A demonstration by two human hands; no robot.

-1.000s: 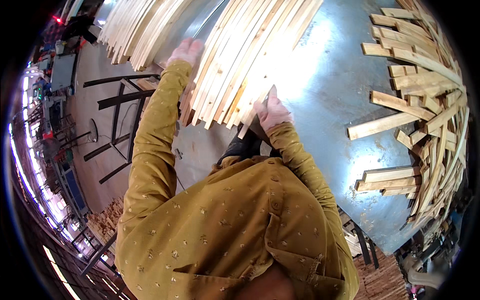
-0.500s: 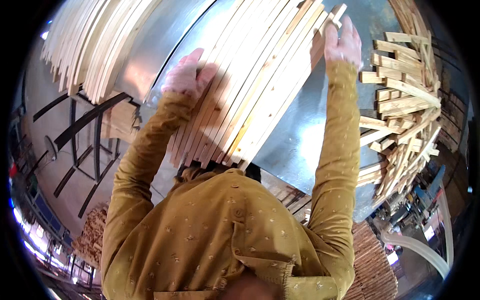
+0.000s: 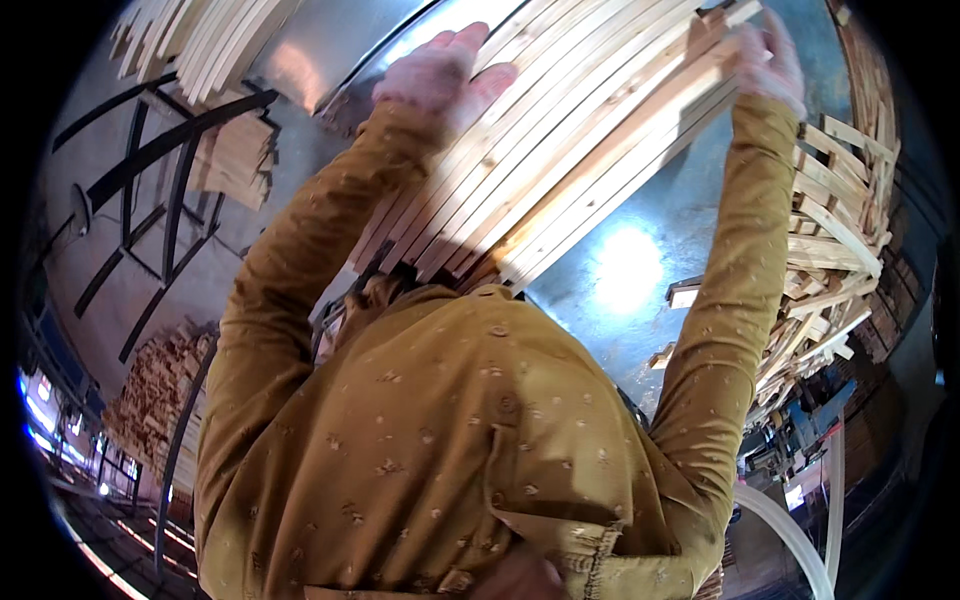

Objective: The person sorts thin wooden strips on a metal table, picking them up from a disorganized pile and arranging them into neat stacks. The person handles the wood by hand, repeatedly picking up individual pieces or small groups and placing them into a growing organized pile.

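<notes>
Hands first: the left hand (image 3: pixel 445 75), at the upper middle of the frame, lies flat and open with fingers spread on the top face of a bundle of wooden slats (image 3: pixel 570 150), pressing on it rather than gripping. The right hand (image 3: pixel 770 60), at the upper right, is curled over the far ends of the same slats, grasping the outer edge of the bundle near its squared tips.

The slats are long, thin and pale, with straight grain and sawn edges, laid side by side in a tight sheaf that runs on a slant from the centre of the frame up to the upper right. Their near ends are uneven and sit just above the person's chest. The bundle rests on a grey metal table (image 3: pixel 640 270), smooth and dull, with a bright glare spot right of centre.

Both arms wear sleeves of a mustard-yellow shirt (image 3: pixel 450 440) with small pale dots and a soft, creased weave; it fills the lower half of the frame.

Along the right edge lies a loose heap of short offcuts (image 3: pixel 830 240), crossing one another at odd angles. At the upper left another row of slats (image 3: pixel 200 40) fans out, with a dark metal frame (image 3: pixel 160 200) below it and a stack of small wood pieces (image 3: pixel 150 390) at the lower left.
</notes>
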